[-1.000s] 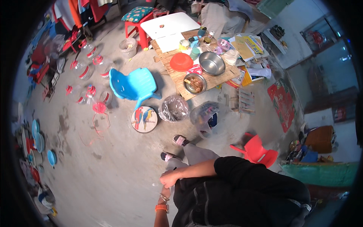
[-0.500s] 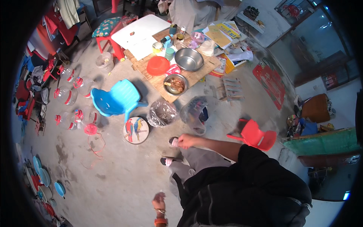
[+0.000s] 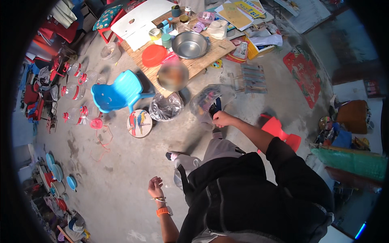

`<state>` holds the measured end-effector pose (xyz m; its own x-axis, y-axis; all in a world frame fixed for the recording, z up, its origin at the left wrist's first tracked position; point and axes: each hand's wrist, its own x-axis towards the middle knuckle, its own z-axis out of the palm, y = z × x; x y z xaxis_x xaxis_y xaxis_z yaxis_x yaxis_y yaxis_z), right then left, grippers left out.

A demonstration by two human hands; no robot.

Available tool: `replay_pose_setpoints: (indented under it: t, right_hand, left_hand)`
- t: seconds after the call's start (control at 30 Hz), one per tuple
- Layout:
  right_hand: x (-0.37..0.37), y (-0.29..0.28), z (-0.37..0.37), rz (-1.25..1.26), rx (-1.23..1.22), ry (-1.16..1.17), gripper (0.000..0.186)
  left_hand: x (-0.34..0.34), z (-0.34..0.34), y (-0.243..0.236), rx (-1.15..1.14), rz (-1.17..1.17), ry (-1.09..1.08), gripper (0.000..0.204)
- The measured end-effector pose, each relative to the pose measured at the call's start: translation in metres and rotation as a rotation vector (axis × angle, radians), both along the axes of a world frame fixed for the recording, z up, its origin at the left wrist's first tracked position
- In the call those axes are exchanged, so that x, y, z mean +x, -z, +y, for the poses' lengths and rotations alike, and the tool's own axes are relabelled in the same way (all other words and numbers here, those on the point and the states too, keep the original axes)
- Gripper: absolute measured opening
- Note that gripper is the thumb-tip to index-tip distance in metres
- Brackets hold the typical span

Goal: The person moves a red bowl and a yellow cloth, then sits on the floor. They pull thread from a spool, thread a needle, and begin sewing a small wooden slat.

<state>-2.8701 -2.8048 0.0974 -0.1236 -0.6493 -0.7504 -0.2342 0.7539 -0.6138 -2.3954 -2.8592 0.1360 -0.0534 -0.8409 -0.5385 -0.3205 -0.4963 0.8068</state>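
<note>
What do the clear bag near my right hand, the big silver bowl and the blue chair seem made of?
Clear bag: likely thin, glossy plastic film; colours show through it. Big silver bowl: metal, perhaps stainless steel, smooth and grey with bright reflections. Blue chair: probably moulded plastic, evenly coloured with rounded edges.

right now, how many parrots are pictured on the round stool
2: a red parrot at left, a blue-and-yellow parrot at right, on the round stool. Its top is fully visible; none looks hidden.
</note>
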Motion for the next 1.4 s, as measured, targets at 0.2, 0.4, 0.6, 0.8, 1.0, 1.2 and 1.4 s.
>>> replay_pose_setpoints:
  t: [0.2,0.4,0.6,0.8,1.0,1.2,1.4]
  right_hand:
    - [-0.083,0.011,0.016,-0.106,-0.068,0.167,0.017]
    - [-0.150,-0.004,0.007,-0.048,-0.246,0.309,0.018]
    - [-0.234,-0.024,0.027,0.089,-0.354,0.497,0.032]
    - [-0.374,-0.017,-0.031,0.214,-0.350,0.594,0.040]
    - [-0.537,0.045,-0.181,0.436,-0.394,0.601,0.052]
    - [-0.584,0.093,-0.296,0.557,-0.261,0.452,0.074]
    - [-0.579,0.137,-0.281,0.124,-0.150,0.557,0.021]
  left_hand:
    - [-0.104,0.037,-0.021,0.053,0.060,0.055,0.019]
    - [-0.185,0.023,-0.020,0.061,0.048,0.237,0.020]
    - [-0.346,-0.077,0.009,-0.298,0.053,0.661,0.018]
    - [-0.531,-0.134,-0.029,-0.387,0.238,0.652,0.016]
    - [-0.694,-0.182,-0.001,-0.557,0.060,0.674,0.017]
    - [-0.844,-0.255,0.040,-0.910,-0.210,0.787,0.040]
    - [-0.900,-0.289,0.093,-0.817,-0.611,0.977,0.049]
